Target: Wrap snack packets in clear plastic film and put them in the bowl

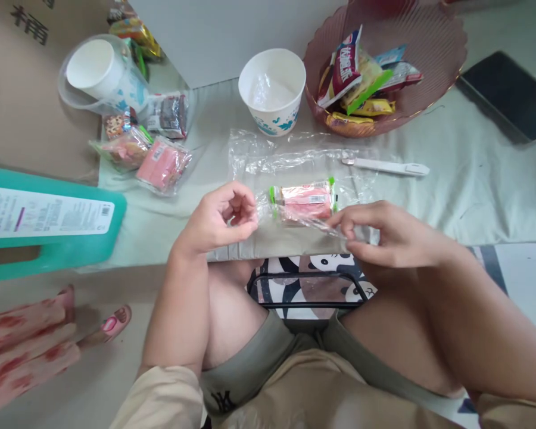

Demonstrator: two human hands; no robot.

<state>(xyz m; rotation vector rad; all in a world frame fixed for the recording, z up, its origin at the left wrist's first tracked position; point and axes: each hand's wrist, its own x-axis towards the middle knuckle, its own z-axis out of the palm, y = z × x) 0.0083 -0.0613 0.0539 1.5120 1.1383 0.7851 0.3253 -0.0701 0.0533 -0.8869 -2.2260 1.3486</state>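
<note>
A small pink-and-clear snack packet with green ends [310, 208] lies on clear plastic film [268, 164] spread over the cloth. My left hand [223, 215] is left of the packet, thumb and fingertips pinched together at the film's left edge. On the other side, my right hand [384, 233] pinches a gathered fold of the same film, which stretches across the packet's near side. A slim white utility knife [393, 167] rests at the film's far right. Beyond the film stands a white paper cup with blue print [272, 89].
A pink ribbed bowl [442, 65] holds several wrapped snacks. Right of it lies a black phone [509, 95]. More snack packets [163, 164] and stacked paper cups [98, 68] sit at left, near a green plastic piece [111, 217]. Another person's legs [31, 345] show below.
</note>
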